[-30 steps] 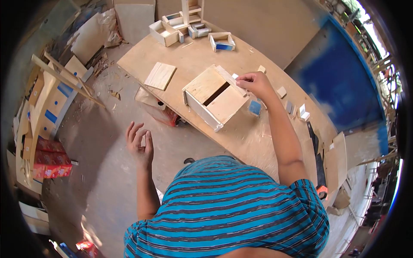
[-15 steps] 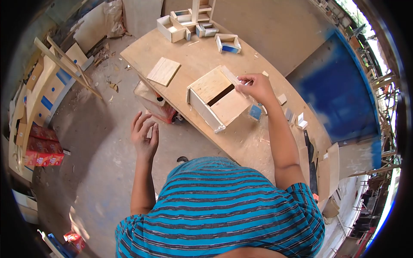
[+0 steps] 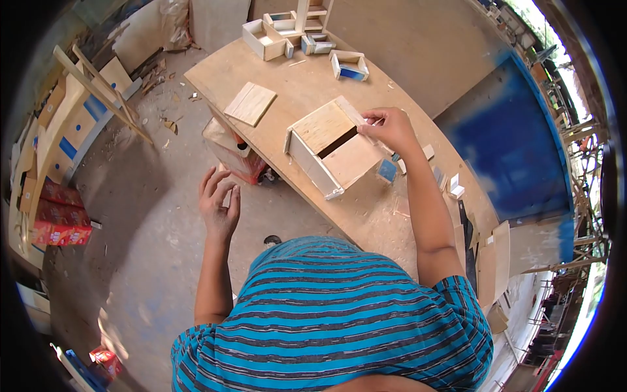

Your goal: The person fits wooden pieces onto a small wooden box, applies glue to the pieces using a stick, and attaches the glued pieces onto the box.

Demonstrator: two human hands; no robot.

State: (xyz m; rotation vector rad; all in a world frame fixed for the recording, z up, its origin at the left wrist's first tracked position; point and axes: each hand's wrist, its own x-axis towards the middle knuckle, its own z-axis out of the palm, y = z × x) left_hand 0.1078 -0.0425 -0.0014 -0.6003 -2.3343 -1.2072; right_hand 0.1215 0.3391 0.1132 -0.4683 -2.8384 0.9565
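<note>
A small wooden box [image 3: 318,128] with a dark slot across its top sits at an angle on the workbench. My right hand [image 3: 390,129] is at its right-hand edge, fingers curled and thumb pinching the rim by the end of the slot. In the air left of the bench, my left hand [image 3: 219,204] holds nothing; its fingers are bent and apart. Back left of the box lies a flat square wooden board [image 3: 251,103]. A small blue-faced block [image 3: 386,171] rests just right of the box, below my right wrist.
Small wooden drawer-like boxes [image 3: 266,40] and an open tray with blue inside [image 3: 349,66] stand at the bench's [image 3: 215,72] far end. Offcuts and a dark saw-like tool [image 3: 467,242] lie along the right side. A blue-painted panel [image 3: 503,140] stands beyond. Red cartons [image 3: 62,219] are at far left.
The view has shifted slightly. Both hands keep nearly the same pose, with my right hand still at the box's edge and the box in place.
</note>
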